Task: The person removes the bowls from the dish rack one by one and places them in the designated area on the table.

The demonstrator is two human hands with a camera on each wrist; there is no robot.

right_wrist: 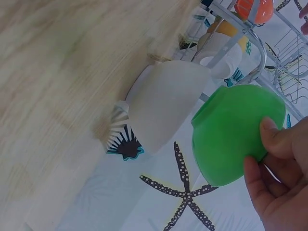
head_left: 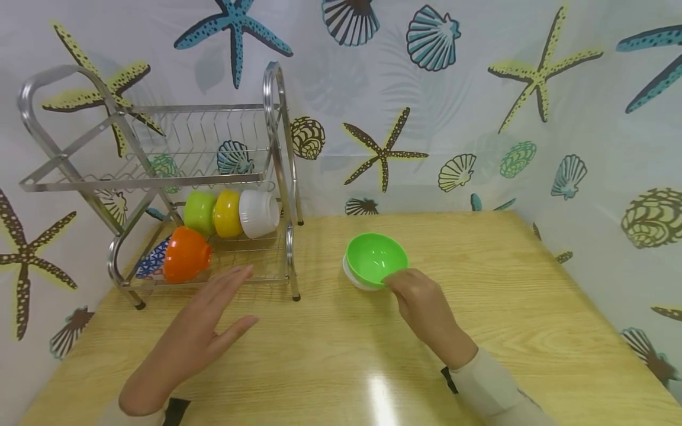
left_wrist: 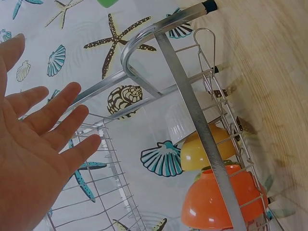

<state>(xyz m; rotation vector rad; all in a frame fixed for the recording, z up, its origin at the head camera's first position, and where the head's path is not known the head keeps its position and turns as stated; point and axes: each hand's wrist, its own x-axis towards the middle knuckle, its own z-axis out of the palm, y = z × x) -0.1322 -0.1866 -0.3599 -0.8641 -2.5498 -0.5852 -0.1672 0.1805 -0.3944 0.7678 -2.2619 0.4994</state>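
My right hand (head_left: 426,302) pinches the near right rim of a bright green bowl (head_left: 376,257), thumb and fingers at its edge. In the right wrist view, the green bowl hangs close over a white bowl (right_wrist: 166,101) on the table; whether they touch I cannot tell. From the head, the green bowl hides most of the white one. My left hand (head_left: 194,331) holds nothing, its fingers extended and thumb apart, in front of a two-tier metal dish rack (head_left: 144,182). On the rack's lower tier, an orange bowl (head_left: 185,255) is nearest to that hand.
Also on the lower tier are a lime green bowl (head_left: 199,214), a yellow bowl (head_left: 227,214), a white bowl (head_left: 258,214) and a blue-patterned dish (head_left: 154,259). The wooden table (head_left: 522,296) meets a sea-patterned cloth (head_left: 469,106) behind and at the sides.
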